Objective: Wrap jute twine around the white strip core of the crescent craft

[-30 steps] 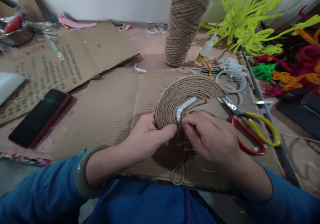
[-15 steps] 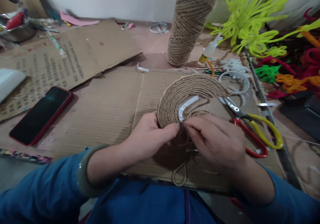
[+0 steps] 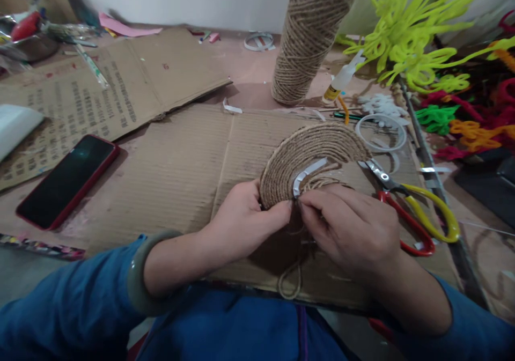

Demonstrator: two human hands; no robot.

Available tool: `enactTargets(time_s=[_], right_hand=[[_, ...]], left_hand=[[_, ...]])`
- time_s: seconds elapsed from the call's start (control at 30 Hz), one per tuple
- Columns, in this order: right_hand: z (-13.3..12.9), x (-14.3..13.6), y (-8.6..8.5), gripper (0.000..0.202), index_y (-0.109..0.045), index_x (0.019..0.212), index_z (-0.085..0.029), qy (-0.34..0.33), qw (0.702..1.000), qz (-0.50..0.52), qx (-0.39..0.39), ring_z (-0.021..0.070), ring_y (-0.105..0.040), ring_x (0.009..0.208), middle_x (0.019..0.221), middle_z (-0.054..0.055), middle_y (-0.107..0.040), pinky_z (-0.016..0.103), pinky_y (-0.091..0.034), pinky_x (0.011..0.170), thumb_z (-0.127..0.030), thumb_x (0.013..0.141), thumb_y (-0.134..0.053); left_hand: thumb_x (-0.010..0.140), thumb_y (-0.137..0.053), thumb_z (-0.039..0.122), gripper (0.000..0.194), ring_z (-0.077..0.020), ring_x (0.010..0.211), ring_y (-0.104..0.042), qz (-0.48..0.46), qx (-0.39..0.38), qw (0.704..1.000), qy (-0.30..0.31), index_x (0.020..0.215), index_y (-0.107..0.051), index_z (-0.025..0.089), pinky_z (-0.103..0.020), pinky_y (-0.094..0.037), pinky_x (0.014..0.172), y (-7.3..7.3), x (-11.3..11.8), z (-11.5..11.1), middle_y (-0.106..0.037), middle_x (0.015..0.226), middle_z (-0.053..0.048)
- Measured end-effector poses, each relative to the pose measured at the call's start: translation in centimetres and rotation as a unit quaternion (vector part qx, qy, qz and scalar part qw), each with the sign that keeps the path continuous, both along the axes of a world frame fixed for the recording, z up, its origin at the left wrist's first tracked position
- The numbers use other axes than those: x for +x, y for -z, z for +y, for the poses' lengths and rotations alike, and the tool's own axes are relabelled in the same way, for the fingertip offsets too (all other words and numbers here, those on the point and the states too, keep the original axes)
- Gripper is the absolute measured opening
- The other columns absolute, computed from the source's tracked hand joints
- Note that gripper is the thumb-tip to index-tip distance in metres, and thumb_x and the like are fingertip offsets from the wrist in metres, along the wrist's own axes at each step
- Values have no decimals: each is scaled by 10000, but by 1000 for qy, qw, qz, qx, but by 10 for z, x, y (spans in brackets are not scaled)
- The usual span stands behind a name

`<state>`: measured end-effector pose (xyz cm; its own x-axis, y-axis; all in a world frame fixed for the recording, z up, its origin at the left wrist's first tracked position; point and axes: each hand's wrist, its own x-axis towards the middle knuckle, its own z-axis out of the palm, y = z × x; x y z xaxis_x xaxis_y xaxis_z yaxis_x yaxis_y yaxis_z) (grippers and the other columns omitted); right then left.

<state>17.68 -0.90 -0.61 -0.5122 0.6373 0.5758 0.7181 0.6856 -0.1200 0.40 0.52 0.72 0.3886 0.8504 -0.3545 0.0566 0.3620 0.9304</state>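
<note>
Found coiled-twine piece [image 3: 281,168] right of frame centre, bowed upward over corrugated cardboard [image 3: 173,173] on bench [image 3: 241,63]. Noted white strip [image 3: 310,169] along inner curve and loose strands [image 3: 322,181] beside it. Recorded left hand [image 3: 237,221] as gripping lower left end, thumb on top. Recorded right hand [image 3: 356,227] as closed in fingertip pinch at lower end of strip; could not tell whether on strand or strip.

Judged light and non-slippery, fairly stiff across close-laid rows, yet apt to flex or part at inner edge. Rated broad outer band as best hold, thumb above and fingers below; rated loose strands as poor hold. Saw loop of twine [image 3: 290,298] below hands, scissors [image 3: 385,177] near right end, twine spool [image 3: 308,39] and small bottle [image 3: 340,85] at upper right.
</note>
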Motion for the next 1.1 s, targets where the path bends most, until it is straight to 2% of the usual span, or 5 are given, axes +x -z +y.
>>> enactTargets(time_s=[0.43, 0.67, 0.83, 1.1], right_hand=[[0, -1, 0, 54, -600, 825, -146, -11, 1000, 18, -14, 150, -630, 611, 674, 49, -674, 263, -478, 578, -96, 835, -581], [1, -1, -3, 115, -566, 775, -187, -1, 994, 63, -89, 122, -623, 595, 644, 3, -647, 237, -465, 566, -107, 851, -535], [3, -3, -5, 125, -568, 755, -190, 8, 991, 72, -111, 110, -609, 563, 622, -6, -634, 225, -459, 551, -116, 845, -520], [3, -3, -5, 123, -581, 735, -202, 34, 984, 91, -149, 118, -619, 569, 625, -15, -642, 232, -452, 537, -132, 822, -529]], left_hand=[[710, -553, 157, 106, -94, 593, -459, -14, -4, 1000, 11, 606, -533, 146, -205, -393, 547, 0, 0, -1, -497, 597, 26], [736, -535, 132, 214, -66, 482, -417, -13, 27, 1000, 7, 530, -486, 161, -193, -351, 484, -3, 1, 1, -480, 502, 51], [738, -540, 96, 227, -56, 465, -419, -16, 37, 999, 1, 522, -501, 157, -181, -341, 468, -4, 1, 2, -487, 481, 60], [737, -535, 72, 231, -48, 465, -419, -26, 15, 1000, 3, 522, -503, 151, -166, -325, 440, -5, 2, 3, -484, 482, 63]])
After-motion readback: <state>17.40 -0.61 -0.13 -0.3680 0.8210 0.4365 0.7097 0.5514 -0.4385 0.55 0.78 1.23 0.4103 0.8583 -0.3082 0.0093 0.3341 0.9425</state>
